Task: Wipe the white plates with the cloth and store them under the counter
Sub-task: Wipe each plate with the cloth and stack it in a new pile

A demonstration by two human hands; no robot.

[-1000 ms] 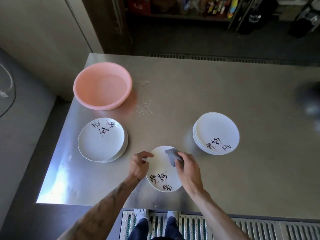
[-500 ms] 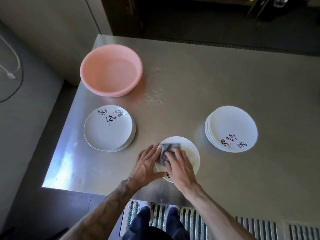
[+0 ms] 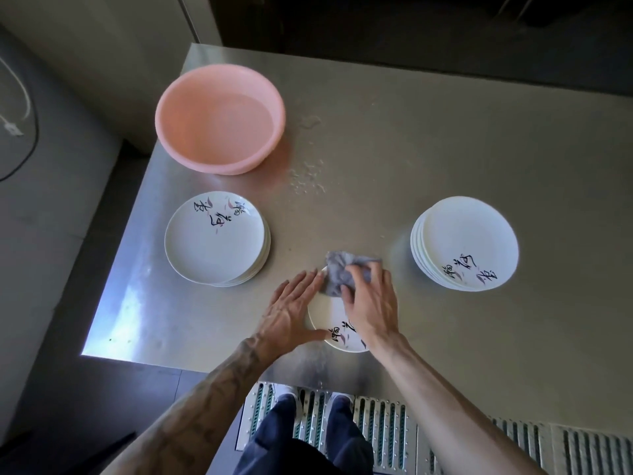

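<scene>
cloth (image 3: 337, 273) in right hand (image 3: 373, 306), on plate (image 3: 325, 318); left hand (image 3: 291, 313) touches rim

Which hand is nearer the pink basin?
Left. The left hand rests on the left edge of the plate, well short of the pink basin; the right hand grips the cloth farther right.

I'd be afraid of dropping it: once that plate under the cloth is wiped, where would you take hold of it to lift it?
Probably its rim, from the left. The plate lies flat on the counter, so only its shallow upturned edge offers purchase; the left hand rests there, while the right hand holds the cloth on top.
</scene>
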